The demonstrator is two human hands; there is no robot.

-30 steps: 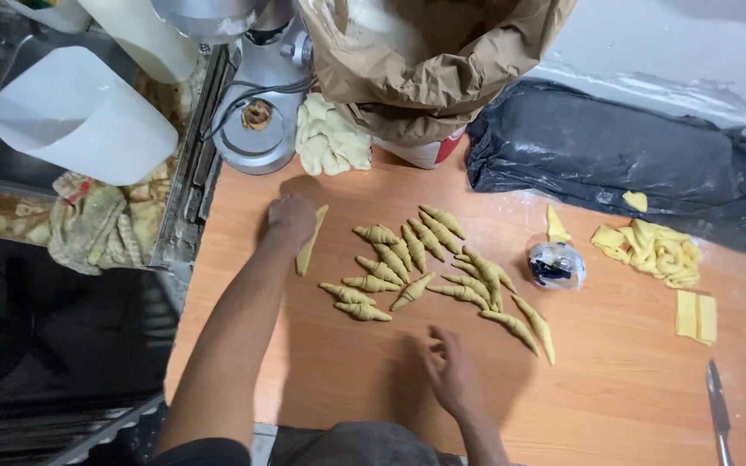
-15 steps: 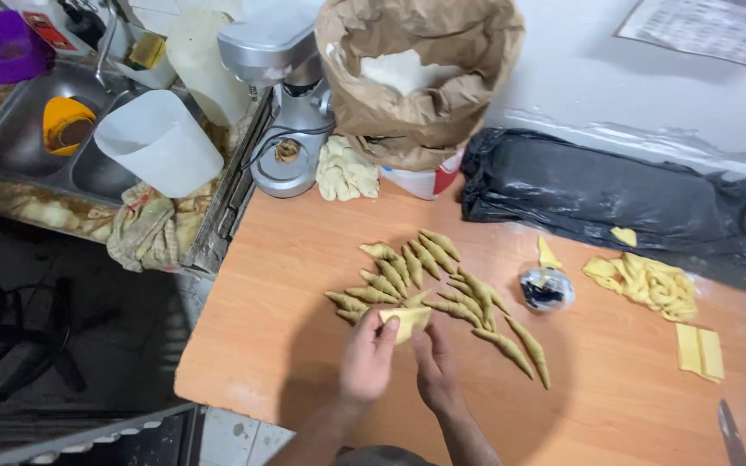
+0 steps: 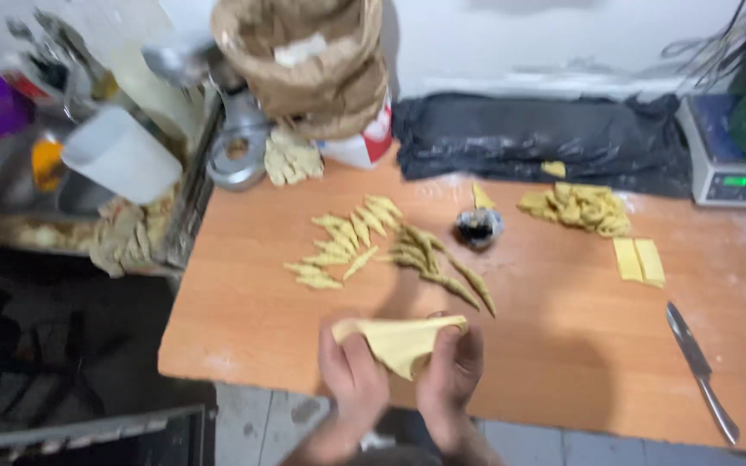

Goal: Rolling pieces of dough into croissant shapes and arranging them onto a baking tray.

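My left hand (image 3: 351,371) and my right hand (image 3: 451,371) are together at the near edge of the wooden table (image 3: 243,328). Both hold a thin yellow triangle of dough (image 3: 399,338), spread between the fingers just above the table. Beyond the hands lie several rolled, pointed dough pieces (image 3: 373,242) in a fan-shaped cluster. A small dark bowl of filling (image 3: 478,226) stands behind them, to the right.
A pile of dough scraps (image 3: 576,207) and cut dough rectangles (image 3: 638,261) lie at right, with a knife (image 3: 701,371) near the front right. A brown paper sack (image 3: 312,60), black plastic bag (image 3: 546,138), scale (image 3: 731,164) and sink (image 3: 53,173) are behind and to the left.
The hands have drawn back to the near table edge and lifted a dough triangle, now opened out between them. The view has shifted right.
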